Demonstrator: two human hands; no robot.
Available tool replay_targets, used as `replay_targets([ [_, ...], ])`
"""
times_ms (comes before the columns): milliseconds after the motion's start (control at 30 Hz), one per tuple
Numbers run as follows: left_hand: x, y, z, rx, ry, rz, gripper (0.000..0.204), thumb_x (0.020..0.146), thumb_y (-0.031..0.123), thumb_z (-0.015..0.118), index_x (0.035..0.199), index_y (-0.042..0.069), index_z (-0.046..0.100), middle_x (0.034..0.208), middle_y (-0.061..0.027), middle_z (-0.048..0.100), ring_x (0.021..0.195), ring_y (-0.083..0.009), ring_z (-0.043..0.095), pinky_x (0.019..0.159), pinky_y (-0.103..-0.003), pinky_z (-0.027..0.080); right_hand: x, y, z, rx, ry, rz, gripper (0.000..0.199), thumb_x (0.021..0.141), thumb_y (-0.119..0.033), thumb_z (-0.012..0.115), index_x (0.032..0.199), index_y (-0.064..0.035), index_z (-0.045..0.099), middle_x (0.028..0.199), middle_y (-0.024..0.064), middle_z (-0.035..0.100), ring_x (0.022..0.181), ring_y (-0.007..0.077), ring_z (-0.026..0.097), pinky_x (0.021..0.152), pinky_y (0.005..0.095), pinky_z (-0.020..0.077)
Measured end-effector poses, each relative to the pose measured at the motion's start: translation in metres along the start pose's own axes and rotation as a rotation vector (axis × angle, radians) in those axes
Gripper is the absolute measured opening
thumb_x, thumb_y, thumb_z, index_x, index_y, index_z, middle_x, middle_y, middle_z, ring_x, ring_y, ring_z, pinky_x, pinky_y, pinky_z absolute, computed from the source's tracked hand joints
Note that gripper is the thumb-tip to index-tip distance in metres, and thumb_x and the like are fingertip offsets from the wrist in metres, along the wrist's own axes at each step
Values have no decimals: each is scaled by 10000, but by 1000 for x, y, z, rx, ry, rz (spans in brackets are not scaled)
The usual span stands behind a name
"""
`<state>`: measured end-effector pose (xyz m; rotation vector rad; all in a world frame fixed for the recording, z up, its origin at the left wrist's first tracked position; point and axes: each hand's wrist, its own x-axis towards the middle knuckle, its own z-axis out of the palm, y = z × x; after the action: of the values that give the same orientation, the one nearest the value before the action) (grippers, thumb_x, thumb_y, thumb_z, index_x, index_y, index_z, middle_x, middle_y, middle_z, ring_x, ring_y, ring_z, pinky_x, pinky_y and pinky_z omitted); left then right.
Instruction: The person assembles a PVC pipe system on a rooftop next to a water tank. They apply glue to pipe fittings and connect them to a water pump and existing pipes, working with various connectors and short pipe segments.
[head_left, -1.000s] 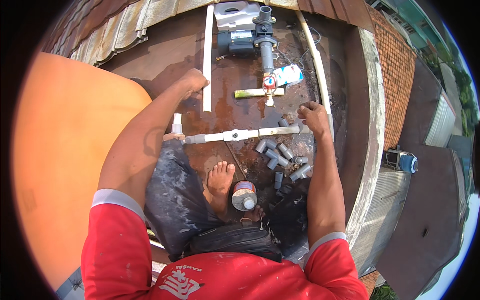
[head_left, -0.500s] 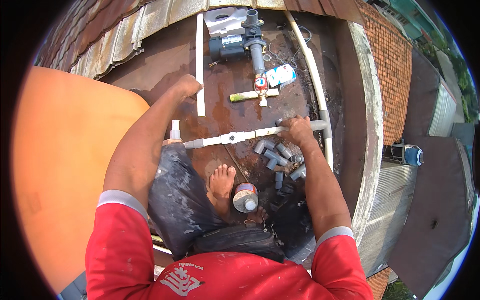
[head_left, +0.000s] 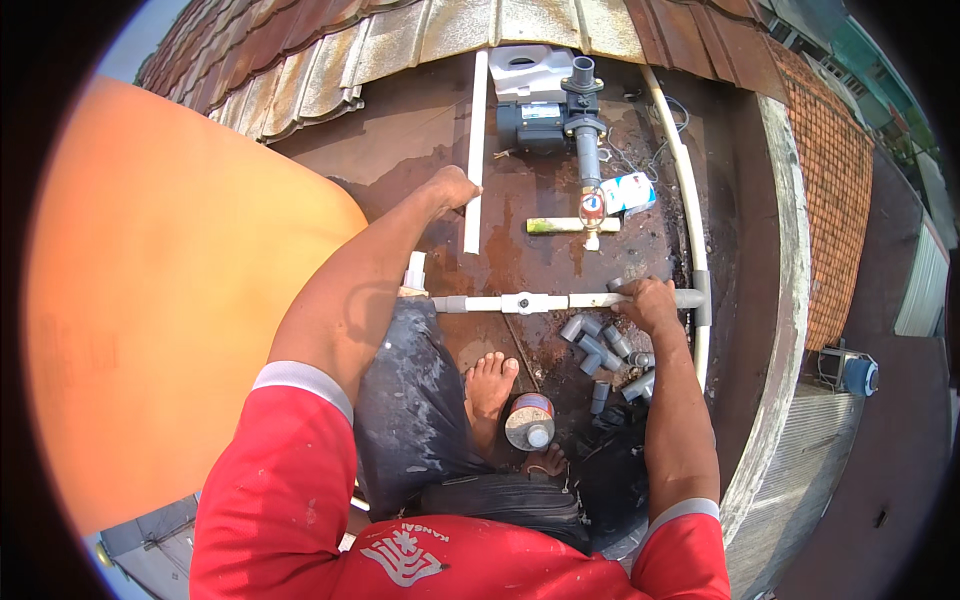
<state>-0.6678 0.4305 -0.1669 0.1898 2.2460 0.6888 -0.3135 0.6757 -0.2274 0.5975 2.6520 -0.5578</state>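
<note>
My left hand (head_left: 452, 187) is closed on a long white plastic pipe (head_left: 478, 140), which runs from under the roof tiles toward me; its near end is free. Across the wet brown surface lies a second white pipe (head_left: 587, 300) with a white valve (head_left: 524, 303) in its middle. My right hand (head_left: 648, 303) is wrapped round that pipe's right part, beside the grey elbow (head_left: 688, 298) and tee (head_left: 703, 299). A small grey piece (head_left: 616, 284) shows at its fingertips. Several loose grey fittings (head_left: 598, 352) lie just nearer me, beside a round can (head_left: 530, 421) between my feet.
A dark pump (head_left: 535, 125) with a grey pipe and red-faced gauge (head_left: 593, 205) stands ahead. A white cover (head_left: 527, 72) lies behind it. A large orange tank (head_left: 200, 290) bounds the left, a weathered ledge (head_left: 785, 270) the right. Roof tiles (head_left: 440, 32) overhang the far side.
The view has turned, so everything sits further right and lower in the picture. Both hands keep their places on the pipes, with no clear movement against them.
</note>
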Motion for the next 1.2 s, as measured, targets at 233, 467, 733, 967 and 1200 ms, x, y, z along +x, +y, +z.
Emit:
replay_targets([
  [233, -15, 7, -5, -34, -88, -32, 341, 1088, 272, 646, 1185, -48, 709, 1061, -164, 752, 877, -275, 745, 799, -455, 628, 14, 14, -3, 441, 2, 126, 338, 942, -369, 782, 1135, -101, 852, 1103, 180, 807, 1054, 311, 763, 1050, 509, 497],
  [467, -2, -12, 0, -368, -165, -111, 313, 1110, 214, 613, 1298, -34, 640, 1107, -143, 737, 946, -274, 755, 871, -519, 641, 90, -38, -68, 1263, 318, 145, 758, 985, -501, 767, 1356, 148, 640, 1209, 228, 748, 1066, 331, 741, 877, 391, 585],
  [733, -14, 12, 10, -476, -163, -70, 305, 1106, 162, 601, 1295, -77, 593, 1043, -166, 710, 878, -293, 746, 812, -495, 652, 199, -74, -88, 848, 191, 162, 719, 830, -244, 940, 1322, 89, 534, 1153, 247, 706, 865, 294, 739, 668, 407, 616],
  [967, -22, 14, 0, -489, -148, -32, 298, 1092, 127, 617, 1291, -94, 610, 1013, -178, 713, 870, -282, 748, 755, -486, 664, 194, -75, -71, 1194, 46, 45, 599, 815, 93, 756, 1310, -44, 447, 971, 153, 663, 696, 230, 689, 545, 366, 575],
  [1200, -1, -6, -2, -263, -58, -132, 295, 1098, 103, 559, 1286, -121, 599, 1028, -196, 701, 834, -278, 737, 692, -465, 646, 167, -74, -60, 1175, 13, 70, 653, 787, 65, 769, 1371, -33, 494, 978, 143, 661, 737, 249, 693, 605, 390, 592],
])
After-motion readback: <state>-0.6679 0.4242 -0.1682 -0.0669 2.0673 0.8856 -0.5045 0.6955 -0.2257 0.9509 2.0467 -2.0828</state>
